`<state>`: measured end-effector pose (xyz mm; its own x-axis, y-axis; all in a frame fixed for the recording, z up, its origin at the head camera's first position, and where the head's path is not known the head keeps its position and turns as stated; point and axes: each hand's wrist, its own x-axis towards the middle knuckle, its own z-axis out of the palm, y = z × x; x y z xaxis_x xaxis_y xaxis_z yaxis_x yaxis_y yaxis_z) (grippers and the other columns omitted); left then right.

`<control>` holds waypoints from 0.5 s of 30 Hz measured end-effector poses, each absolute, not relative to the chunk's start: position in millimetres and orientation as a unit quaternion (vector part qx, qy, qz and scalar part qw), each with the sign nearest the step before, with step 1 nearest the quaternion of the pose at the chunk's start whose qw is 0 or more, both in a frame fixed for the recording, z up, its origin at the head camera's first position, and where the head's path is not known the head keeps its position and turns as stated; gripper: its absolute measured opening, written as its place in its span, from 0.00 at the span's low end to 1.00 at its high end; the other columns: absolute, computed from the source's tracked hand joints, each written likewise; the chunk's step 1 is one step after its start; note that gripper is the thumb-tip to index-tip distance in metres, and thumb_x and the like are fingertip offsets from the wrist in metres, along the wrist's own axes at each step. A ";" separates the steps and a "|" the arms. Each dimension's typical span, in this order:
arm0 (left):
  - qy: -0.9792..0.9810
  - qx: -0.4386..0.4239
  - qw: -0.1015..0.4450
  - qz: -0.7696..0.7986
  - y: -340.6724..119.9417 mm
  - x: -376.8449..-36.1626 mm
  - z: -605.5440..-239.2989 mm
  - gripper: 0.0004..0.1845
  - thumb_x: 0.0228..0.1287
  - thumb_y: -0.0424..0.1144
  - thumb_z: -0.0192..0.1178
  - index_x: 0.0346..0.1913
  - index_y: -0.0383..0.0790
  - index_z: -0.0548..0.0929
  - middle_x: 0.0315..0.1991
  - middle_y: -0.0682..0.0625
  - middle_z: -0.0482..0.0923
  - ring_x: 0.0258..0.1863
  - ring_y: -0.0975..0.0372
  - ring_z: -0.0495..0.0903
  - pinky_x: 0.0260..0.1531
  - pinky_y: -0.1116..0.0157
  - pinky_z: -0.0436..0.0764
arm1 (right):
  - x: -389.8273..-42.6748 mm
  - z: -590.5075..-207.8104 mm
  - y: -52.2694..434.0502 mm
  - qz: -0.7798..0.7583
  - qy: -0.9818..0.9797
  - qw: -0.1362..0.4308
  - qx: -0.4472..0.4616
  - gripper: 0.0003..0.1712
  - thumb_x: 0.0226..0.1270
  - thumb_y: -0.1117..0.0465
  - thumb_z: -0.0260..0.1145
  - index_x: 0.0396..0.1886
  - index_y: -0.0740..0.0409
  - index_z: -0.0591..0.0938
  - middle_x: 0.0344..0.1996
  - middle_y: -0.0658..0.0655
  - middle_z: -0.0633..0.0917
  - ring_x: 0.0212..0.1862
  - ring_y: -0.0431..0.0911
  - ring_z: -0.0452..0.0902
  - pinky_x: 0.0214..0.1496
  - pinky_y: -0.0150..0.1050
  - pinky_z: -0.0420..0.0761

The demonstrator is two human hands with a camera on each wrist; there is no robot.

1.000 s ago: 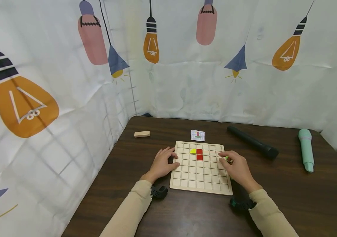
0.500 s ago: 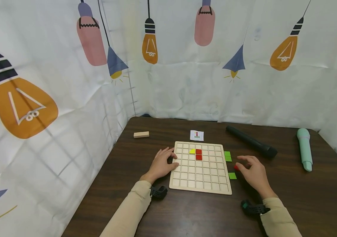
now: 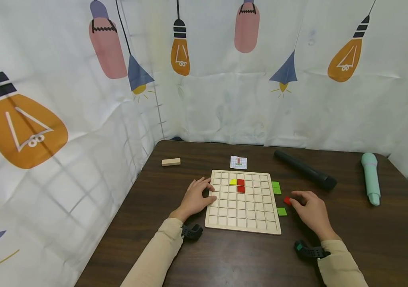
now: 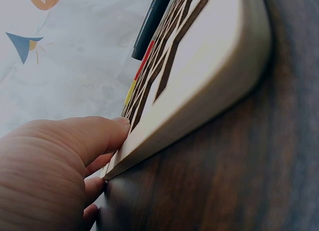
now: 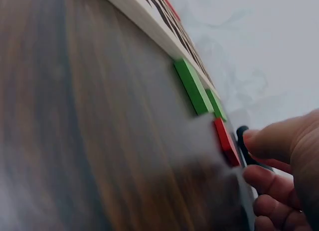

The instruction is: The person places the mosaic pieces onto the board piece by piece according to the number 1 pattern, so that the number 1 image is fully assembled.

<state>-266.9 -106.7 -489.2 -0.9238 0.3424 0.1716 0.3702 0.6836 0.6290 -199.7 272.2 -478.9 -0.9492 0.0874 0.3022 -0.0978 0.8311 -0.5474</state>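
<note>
The right hand (image 3: 311, 213) rests on the counter (image 3: 369, 239), fingers loosely curled, fingertips touching a red tile (image 3: 287, 200) without gripping it. The left hand (image 3: 194, 198) presses flat fingers against the grid board (image 3: 243, 223).

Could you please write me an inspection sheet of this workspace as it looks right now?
Surface: dark brown wooden table.
Job's things: pale wooden grid board holding a yellow triangular tile and two red square tiles; loose small red tile and three green square tiles on the table right of the board.
Clutter: small pattern card, plain wooden block, black cylindrical microphone, mint-green microphone.
Grippers: left hand rests on the board's left edge; right hand touches the loose red tile, grip unclear.
Cables: nothing seen.
Surroundings: white curtain printed with light bulbs.
</note>
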 end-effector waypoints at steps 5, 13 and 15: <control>-0.919 -0.194 0.014 -0.342 -105.7 -267.2 -487.9 0.09 0.62 0.46 0.66 0.42 0.50 0.80 0.72 0.50 0.64 0.75 0.56 0.55 0.76 0.56 0.42 | -196.0 -477.2 277.7 0.285 -0.948 0.139 0.007 0.17 0.64 0.58 0.68 0.49 0.63 0.85 0.42 0.62 0.83 0.38 0.52 0.76 0.37 0.45 0.77; -0.919 -0.194 0.012 -0.343 -106.0 -267.9 -487.9 0.09 0.62 0.46 0.66 0.42 0.50 0.80 0.72 0.50 0.64 0.75 0.56 0.55 0.76 0.57 0.42 | -195.5 -475.9 282.4 0.279 -0.951 0.123 0.041 0.18 0.62 0.57 0.71 0.48 0.62 0.85 0.43 0.61 0.83 0.38 0.51 0.76 0.36 0.44 0.77; -0.918 -0.195 0.015 -0.345 -106.5 -267.7 -488.4 0.09 0.62 0.46 0.67 0.42 0.50 0.80 0.72 0.49 0.65 0.75 0.56 0.55 0.76 0.56 0.43 | -195.9 -476.5 281.8 0.278 -0.951 0.124 0.044 0.18 0.62 0.56 0.71 0.48 0.62 0.85 0.42 0.61 0.83 0.37 0.50 0.76 0.35 0.42 0.76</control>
<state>-267.7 -106.5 -488.4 -0.9235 0.3474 0.1623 0.3684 0.6862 0.6272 -195.9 281.8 -476.5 -0.9654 -0.0155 0.2603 -0.1534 0.8412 -0.5186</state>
